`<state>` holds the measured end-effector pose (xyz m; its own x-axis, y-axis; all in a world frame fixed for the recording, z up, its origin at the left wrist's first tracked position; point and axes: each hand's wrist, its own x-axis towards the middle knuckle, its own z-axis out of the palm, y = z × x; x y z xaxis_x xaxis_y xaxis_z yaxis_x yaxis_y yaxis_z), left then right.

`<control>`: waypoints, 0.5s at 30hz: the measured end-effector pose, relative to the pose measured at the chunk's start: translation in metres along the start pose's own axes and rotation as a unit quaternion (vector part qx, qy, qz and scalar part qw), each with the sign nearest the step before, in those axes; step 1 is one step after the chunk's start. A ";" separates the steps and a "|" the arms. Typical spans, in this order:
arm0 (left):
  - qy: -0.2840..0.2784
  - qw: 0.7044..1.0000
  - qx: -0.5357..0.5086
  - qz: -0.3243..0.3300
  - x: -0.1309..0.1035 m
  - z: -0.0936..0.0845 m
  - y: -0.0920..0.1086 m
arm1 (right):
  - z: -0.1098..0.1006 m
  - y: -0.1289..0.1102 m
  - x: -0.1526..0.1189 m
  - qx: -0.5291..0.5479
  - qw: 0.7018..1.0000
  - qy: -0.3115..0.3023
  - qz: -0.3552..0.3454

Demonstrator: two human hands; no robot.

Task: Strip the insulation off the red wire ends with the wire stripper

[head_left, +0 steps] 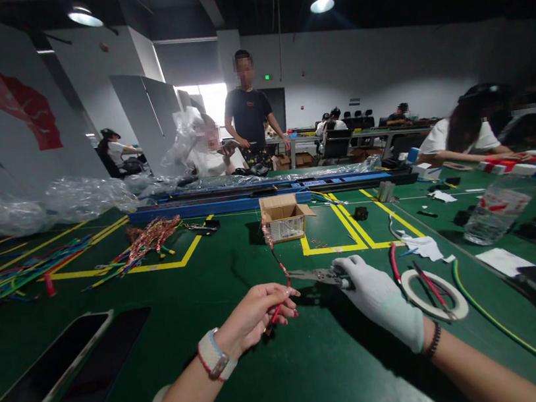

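Bare left hand (pixel 273 306) is pinching a red wire (pixel 287 277) above the green tabletop (pixel 254 389); gloved right hand (pixel 374 296) is gripping wire strippers (pixel 323 277), tips lying close to the wire (contact, cannot tell). The wire's far length is showing bare copper, the near part is wearing red insulation: looking part done. Farther left, a bundle of copper strands (pixel 153 238) is lying exposed; coloured wires (pixel 33 270) beside it are looking mostly unstripped.

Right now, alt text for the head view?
Bare left hand pinches a red wire; gloved right hand holds pliers beside it. On the green table ahead are an open box and copper strands; a white roll lies right.
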<state>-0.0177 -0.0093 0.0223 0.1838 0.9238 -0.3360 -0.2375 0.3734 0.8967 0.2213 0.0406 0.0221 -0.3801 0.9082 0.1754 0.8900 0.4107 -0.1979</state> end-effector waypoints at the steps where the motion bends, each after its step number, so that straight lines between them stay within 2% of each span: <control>1: 0.011 1.000 -0.003 0.002 0.001 0.000 0.000 | -0.001 -0.001 0.000 -0.007 1.000 -0.002 0.005; 15: 0.033 0.999 0.002 -0.002 0.001 0.002 -0.001 | 0.006 -0.001 0.000 -0.008 1.000 0.012 0.019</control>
<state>-0.0155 -0.0085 0.0219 0.1218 0.9256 -0.3583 -0.2321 0.3775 0.8965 0.2187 0.0407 0.0163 -0.3403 0.9206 0.1917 0.9077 0.3748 -0.1888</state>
